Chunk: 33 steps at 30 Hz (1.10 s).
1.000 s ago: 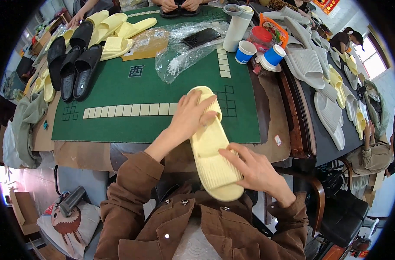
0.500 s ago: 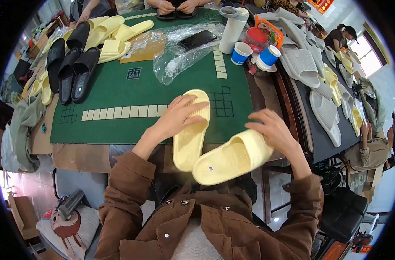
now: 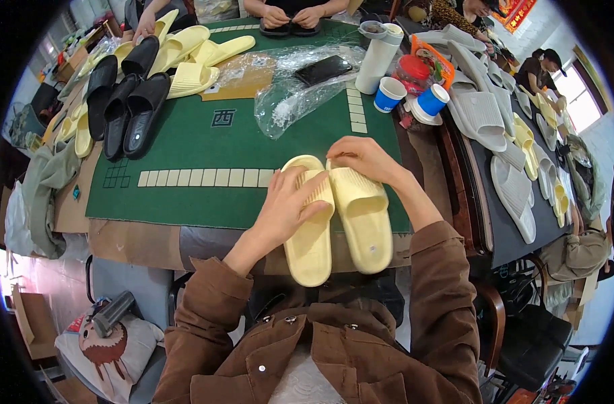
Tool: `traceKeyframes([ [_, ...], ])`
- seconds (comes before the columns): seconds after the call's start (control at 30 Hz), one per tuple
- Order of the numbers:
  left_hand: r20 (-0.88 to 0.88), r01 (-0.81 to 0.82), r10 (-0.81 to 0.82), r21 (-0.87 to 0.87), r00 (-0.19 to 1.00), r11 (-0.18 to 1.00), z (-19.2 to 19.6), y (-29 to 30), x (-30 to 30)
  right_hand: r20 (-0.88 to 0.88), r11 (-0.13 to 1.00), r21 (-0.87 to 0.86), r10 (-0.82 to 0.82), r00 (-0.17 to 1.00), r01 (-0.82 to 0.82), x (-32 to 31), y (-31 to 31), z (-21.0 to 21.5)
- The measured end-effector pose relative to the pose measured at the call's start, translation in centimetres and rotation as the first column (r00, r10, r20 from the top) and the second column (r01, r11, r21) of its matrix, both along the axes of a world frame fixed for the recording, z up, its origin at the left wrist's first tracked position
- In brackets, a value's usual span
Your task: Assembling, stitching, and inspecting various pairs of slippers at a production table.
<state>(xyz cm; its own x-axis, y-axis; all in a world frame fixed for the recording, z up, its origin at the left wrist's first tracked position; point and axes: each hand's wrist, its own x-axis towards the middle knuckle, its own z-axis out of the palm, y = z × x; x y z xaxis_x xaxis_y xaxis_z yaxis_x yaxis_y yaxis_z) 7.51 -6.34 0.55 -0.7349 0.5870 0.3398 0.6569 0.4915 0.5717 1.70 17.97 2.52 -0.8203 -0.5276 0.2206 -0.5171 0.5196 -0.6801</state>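
A brown jacket (image 3: 216, 350) with loose sleeves (image 3: 445, 289) and small shiny snaps (image 3: 262, 368) lies open over a pale grey top (image 3: 304, 377).

The person's two hands (image 3: 285, 210) have two yellow slippers (image 3: 369, 250), one apiece. Elsewhere there are four black slippers (image 3: 149, 111), one phone (image 3: 322, 69), two blue-and-white cups (image 3: 389, 98), one tall white bottle (image 3: 378, 66), one red-lidded jar (image 3: 411, 70) and one orange packet (image 3: 439, 62). The piled yellow pairs (image 3: 191, 80) and grey slippers (image 3: 479, 113) overlap too much to count exactly.
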Motion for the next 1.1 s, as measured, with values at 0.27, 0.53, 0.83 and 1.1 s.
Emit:
traceKeyframes([
  [0.27, -0.288, 0.017, -0.069, -0.179, 0.955, 0.984, 0.4, 2.2, 1.1, -0.236, 0.994, 0.012, -0.103, 0.966, 0.109, -5.1, -5.8, 0.5],
  [0.53, -0.272, 0.038, -0.050, -0.048, 0.961, 0.998, -0.5, 2.5, 0.9, -0.451, 0.930, 0.106, -0.271, 0.850, 0.352, -7.6, -9.6, -1.1],
  [0.83, -0.221, 0.074, -0.057, 0.068, 0.974, 0.995, -1.1, 2.1, 0.1, -0.608, 0.915, 0.207, -0.156, 0.779, 0.345, -8.1, -10.0, -1.6],
  [1.1, -0.225, -0.344, 0.342, 0.035, 0.912, 0.938, -2.3, -0.6, -6.5, -0.455, 0.934, -0.059, -0.340, 0.823, 0.352, -7.5, -10.0, -2.6],
])
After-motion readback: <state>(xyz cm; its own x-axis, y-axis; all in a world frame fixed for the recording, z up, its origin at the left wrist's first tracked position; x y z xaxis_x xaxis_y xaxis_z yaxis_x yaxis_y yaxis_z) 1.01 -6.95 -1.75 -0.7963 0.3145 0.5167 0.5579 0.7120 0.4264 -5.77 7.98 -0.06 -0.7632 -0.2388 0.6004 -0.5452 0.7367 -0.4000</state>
